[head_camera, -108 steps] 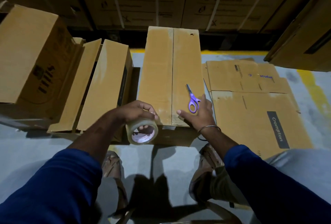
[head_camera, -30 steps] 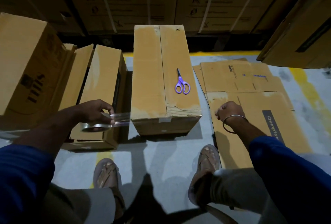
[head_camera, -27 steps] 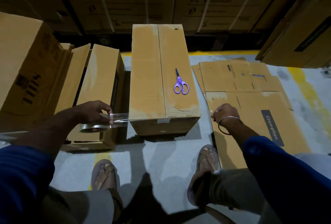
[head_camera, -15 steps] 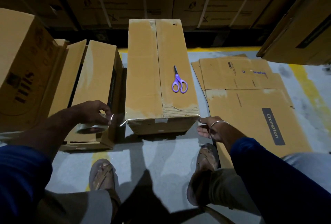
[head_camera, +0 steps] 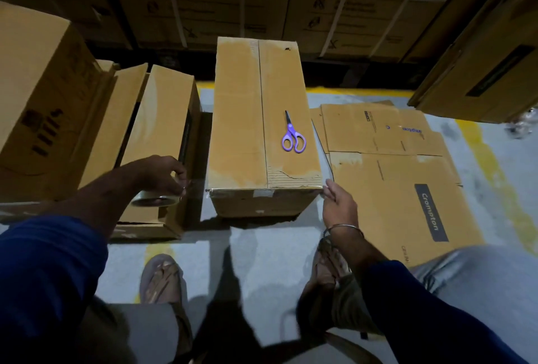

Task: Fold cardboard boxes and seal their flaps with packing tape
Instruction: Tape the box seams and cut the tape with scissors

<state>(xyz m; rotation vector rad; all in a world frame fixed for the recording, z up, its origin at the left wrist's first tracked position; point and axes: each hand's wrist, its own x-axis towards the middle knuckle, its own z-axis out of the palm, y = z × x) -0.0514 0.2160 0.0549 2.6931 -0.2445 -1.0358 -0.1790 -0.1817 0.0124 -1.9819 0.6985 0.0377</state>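
We have swung our right hand from the flattened cardboard at 3 o'clock onto the tall brown cardboard box, its near right corner, where its grip now pinches the clear tape strip.

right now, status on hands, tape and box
Left hand grips tape roll beside box. Right hand at box's near right corner. Scissors lie on top.

The floor is grey and smooth, with yellow painted lines on it. At the back stands a dark wall of stacked brown cartons, going up out of view. The light is dim, and dark shadows lie on the floor near the bottom.
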